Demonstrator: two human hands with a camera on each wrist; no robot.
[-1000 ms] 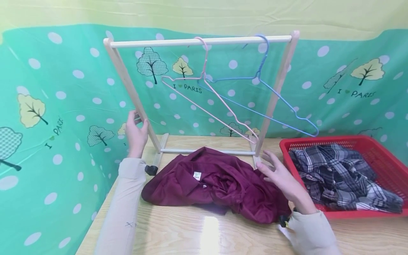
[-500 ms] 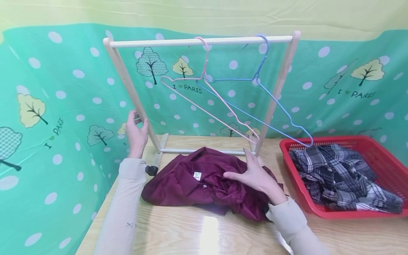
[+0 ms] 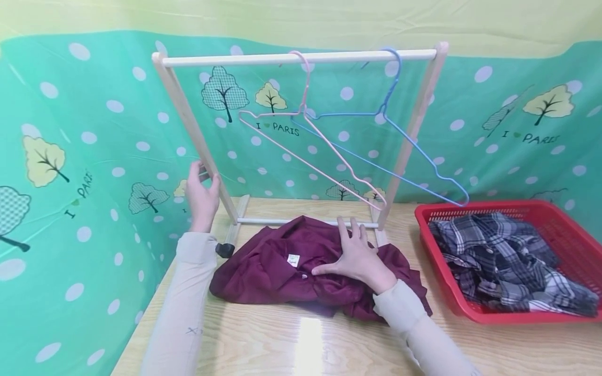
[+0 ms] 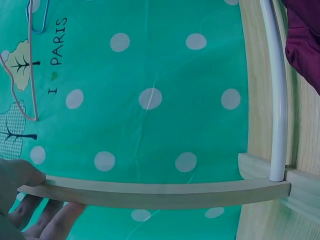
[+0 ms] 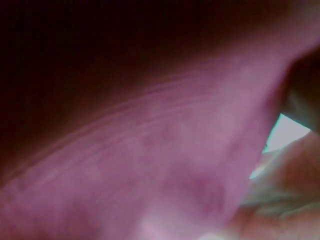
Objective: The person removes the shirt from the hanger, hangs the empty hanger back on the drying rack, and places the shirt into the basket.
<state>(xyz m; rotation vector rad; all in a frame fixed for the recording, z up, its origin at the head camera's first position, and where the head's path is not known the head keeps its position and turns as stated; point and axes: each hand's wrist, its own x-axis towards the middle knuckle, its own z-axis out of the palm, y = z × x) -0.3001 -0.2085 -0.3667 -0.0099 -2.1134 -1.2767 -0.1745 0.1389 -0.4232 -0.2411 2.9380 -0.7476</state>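
Note:
A maroon shirt (image 3: 268,261) with a white label lies crumpled on the table in the head view. My right hand (image 3: 359,256) is over its middle right part, fingers spread and thumb toward the shirt's button. Blurred maroon cloth (image 5: 150,160) fills most of the right wrist view. At the left, my left hand (image 3: 202,198) grips the left post (image 3: 188,112) of a wooden clothes rack. The left wrist view shows the thumb (image 4: 22,172) on one side of that post and the other fingers (image 4: 62,220) on the opposite side.
A pink hanger (image 3: 305,96) and a blue hanger (image 3: 389,96) hang from the rack's top bar (image 3: 235,60). On the right stands a red basket (image 3: 435,261) holding a black-and-white plaid garment (image 3: 498,256). A green printed cloth (image 3: 94,209) hangs behind and at the left.
My right hand has moved left, from the shirt's right end to its middle right part. The blue hanger has swung left and back. The left hand keeps its grip on the post.

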